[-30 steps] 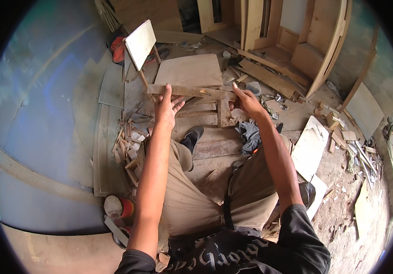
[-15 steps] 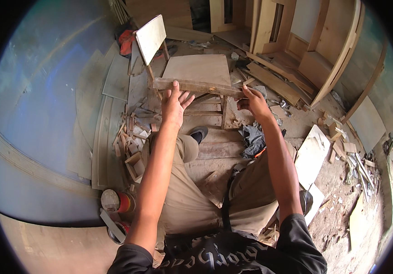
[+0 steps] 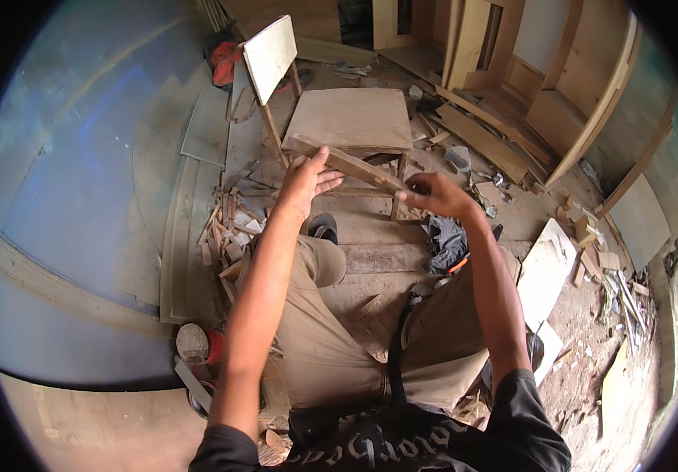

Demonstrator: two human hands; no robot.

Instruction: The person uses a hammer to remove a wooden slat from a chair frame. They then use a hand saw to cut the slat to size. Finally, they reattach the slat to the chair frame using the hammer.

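Observation:
A narrow strip of wood [image 3: 364,169] slants between my two hands, its right end lower and nearer to me. My left hand [image 3: 306,185] grips it near the left end, thumb on top and the other fingers below. The right end is pinched in the curled fingers of my right hand [image 3: 439,195]. Just beyond the strip stands a wooden chair with a pale flat seat [image 3: 348,118] and a pale backrest [image 3: 269,59]. The strip and my hands hide part of the chair's front.
Wood offcuts [image 3: 229,224] lie along the left, beside a large blue-grey panel [image 3: 79,197]. Paint cans [image 3: 193,344] stand near my left arm. A dark plastic bag [image 3: 445,244] lies beyond my right knee. Wooden cabinet frames [image 3: 543,94] and long boards [image 3: 480,141] are at the far right.
The strip has gone from nearly level across the seat's front edge to a slant. Its right end has come down toward me with my right hand.

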